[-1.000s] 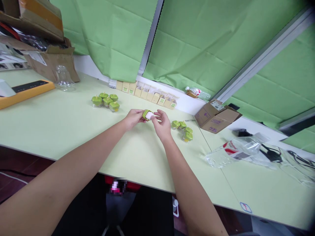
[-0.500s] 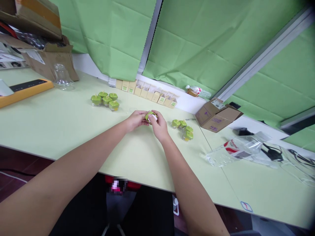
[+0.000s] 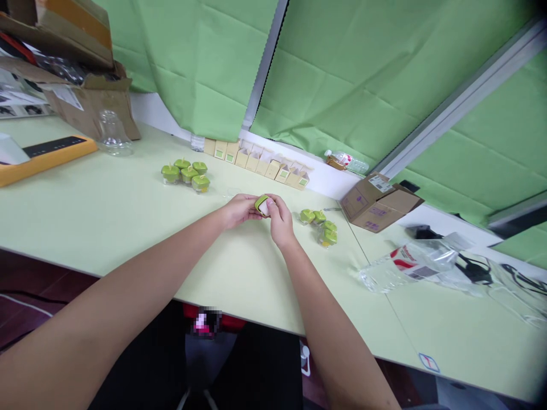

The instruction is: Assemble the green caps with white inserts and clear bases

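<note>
Both hands meet above the table around a small green-rimmed piece (image 3: 262, 205) with a white part in its middle; its exact kind is not clear. My left hand (image 3: 240, 210) is closed on its left side. My right hand (image 3: 280, 219) grips the other side, the thumb lying on the white part. To the left stands a cluster of several small green-topped clear cups (image 3: 188, 174) with short stubs on top, perhaps candles. Similar green-topped cups (image 3: 328, 233) sit to the right of my right hand. A thin clear plastic piece (image 3: 233, 192) lies just behind my left hand.
Small cardboard boxes (image 3: 265, 162) line the back edge. A cardboard carton (image 3: 378, 202) and a large clear bottle (image 3: 401, 263) are at right. At left are a clear bottle-shaped container (image 3: 114, 135), an orange device (image 3: 55, 156) and an opened carton (image 3: 94, 105).
The green-rimmed piece has been tilted in my hands, so its rim and white part face differently. My right thumb has shifted slightly. The whole view has moved a little.
</note>
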Demonstrator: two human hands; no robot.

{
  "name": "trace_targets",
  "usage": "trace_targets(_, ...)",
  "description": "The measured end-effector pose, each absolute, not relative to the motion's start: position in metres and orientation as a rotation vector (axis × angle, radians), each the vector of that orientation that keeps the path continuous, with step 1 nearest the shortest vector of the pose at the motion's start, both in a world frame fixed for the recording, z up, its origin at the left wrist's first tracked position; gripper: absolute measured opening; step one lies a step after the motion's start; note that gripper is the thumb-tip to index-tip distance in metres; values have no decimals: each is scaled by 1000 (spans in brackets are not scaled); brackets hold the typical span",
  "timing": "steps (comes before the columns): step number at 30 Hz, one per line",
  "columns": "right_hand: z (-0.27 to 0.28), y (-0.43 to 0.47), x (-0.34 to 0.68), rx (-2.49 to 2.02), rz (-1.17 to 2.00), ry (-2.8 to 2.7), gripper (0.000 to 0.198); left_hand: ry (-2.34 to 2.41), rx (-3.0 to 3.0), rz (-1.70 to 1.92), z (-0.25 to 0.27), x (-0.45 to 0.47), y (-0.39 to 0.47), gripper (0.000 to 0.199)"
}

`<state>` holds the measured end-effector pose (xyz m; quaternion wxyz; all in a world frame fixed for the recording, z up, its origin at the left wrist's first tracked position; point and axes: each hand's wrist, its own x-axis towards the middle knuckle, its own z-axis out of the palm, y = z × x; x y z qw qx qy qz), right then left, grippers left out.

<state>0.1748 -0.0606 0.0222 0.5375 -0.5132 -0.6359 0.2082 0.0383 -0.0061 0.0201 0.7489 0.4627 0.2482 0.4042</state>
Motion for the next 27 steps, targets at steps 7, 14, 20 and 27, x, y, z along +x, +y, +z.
trace_targets(7, 31, -69, 176, -1293, 397, -1629, 44, 545, 1056, 872, 16, 39, -3, 30)
trace_targets(14, 32, -66, 181, -1350, 334, -1662, 47, 605, 1081, 920, 16, 39, -1, 30)
trace_targets(20, 25, -57, 193, -1408, 446, -1609, 53, 654, 1033, 1045, 14, 38, 5, 27)
trace_targets(27, 18, -50, 202, -1430, 473, -1535, 56, 650, 941, 1043, 19, 33, 8, 22)
